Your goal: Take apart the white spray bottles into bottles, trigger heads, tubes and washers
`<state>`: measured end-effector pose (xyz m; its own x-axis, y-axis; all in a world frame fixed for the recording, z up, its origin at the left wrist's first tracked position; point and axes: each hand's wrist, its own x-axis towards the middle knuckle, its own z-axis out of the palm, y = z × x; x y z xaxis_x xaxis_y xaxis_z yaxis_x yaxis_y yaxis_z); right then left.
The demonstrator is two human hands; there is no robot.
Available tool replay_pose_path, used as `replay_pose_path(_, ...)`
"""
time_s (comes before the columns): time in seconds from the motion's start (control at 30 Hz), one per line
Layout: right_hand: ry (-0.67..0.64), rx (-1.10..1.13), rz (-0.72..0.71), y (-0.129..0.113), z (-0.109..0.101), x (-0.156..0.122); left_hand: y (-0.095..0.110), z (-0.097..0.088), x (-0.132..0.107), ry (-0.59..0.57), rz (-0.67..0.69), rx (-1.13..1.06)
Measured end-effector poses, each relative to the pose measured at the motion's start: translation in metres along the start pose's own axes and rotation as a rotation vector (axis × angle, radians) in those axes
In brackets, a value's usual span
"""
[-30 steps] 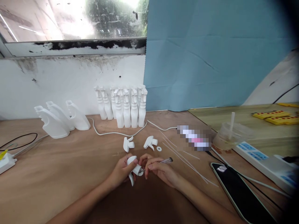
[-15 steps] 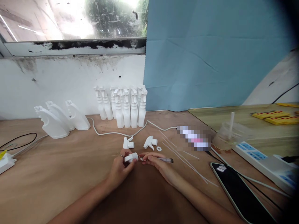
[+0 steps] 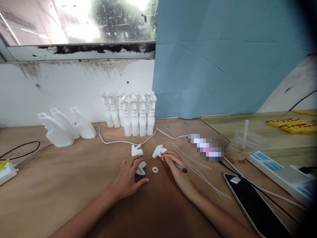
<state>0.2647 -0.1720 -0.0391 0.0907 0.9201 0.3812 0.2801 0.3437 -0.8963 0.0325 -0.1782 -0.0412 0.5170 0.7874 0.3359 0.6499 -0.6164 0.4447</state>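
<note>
My left hand [image 3: 130,173] rests over a white trigger spray head [image 3: 141,168] on the table. Its thumb is stretched apart and its fingers are spread, not wrapped round the head. My right hand [image 3: 176,167] grips a slim pen-like tool [image 3: 183,170] with a dark end; the tip is hidden. Its fingertips are at the collar of a second trigger spray head [image 3: 158,151]; I cannot tell whether they touch it. Another trigger spray head [image 3: 137,150] lies just beyond my left fingers. Between my hands lies a flat white washer [image 3: 155,170].
White spray bottles with heads [image 3: 135,119] stand by the wall. Open-necked white bottles [image 3: 58,132] are at left. Thin tubes [image 3: 198,175], a phone [image 3: 255,205], a power strip [image 3: 274,168] and a clear container [image 3: 244,145] are at right. A white cable [image 3: 119,142] crosses the back.
My left hand has lowered its spray head to the table and loosened. My right hand has moved the tool away from it, right toward another head. A washer now lies between my hands.
</note>
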Motion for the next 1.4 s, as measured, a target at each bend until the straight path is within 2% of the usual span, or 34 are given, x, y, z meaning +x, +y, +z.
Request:
replay_pose_path(0.2, -0.032, -0.107, -0.09, -0.004, -0.001, -0.002, -0.001, 0.0, 0.0, 0.087, 0.055, 0.043)
replay_pose_path(0.3, -0.048, -0.074, -0.071, -0.007, 0.0, -0.003, -0.013, 0.003, 0.011, 0.214, 0.041, 0.03)
replay_pose_path(0.37, -0.059, -0.027, -0.024, -0.008, 0.001, -0.004, -0.031, 0.006, 0.025, 0.357, -0.016, -0.003)
replay_pose_path(0.5, -0.077, 0.037, 0.028, -0.009, 0.002, -0.005, -0.079, 0.008, 0.065, 0.668, -0.18, -0.104)
replay_pose_path(0.57, -0.074, 0.044, 0.02, -0.01, 0.001, -0.006, -0.101, 0.008, 0.085, 0.765, -0.251, -0.182)
replay_pose_path(0.63, -0.07, 0.048, 0.014, -0.01, 0.001, -0.006, -0.118, 0.008, 0.103, 0.813, -0.294, -0.228)
replay_pose_path(0.77, -0.087, 0.054, 0.027, -0.011, 0.001, -0.006, -0.132, 0.015, 0.132, 0.821, -0.339, -0.285)
replay_pose_path(0.93, -0.094, 0.063, 0.028, -0.011, 0.001, -0.005, -0.125, 0.024, 0.15, 0.775, -0.329, -0.34)
replay_pose_path(1.07, -0.093, 0.054, 0.033, -0.013, 0.0, -0.005, -0.123, 0.022, 0.149, 0.777, -0.35, -0.365)
replay_pose_path(1.4, -0.088, 0.066, 0.02, -0.013, -0.001, -0.006, -0.133, 0.017, 0.141, 0.805, -0.359, -0.389)
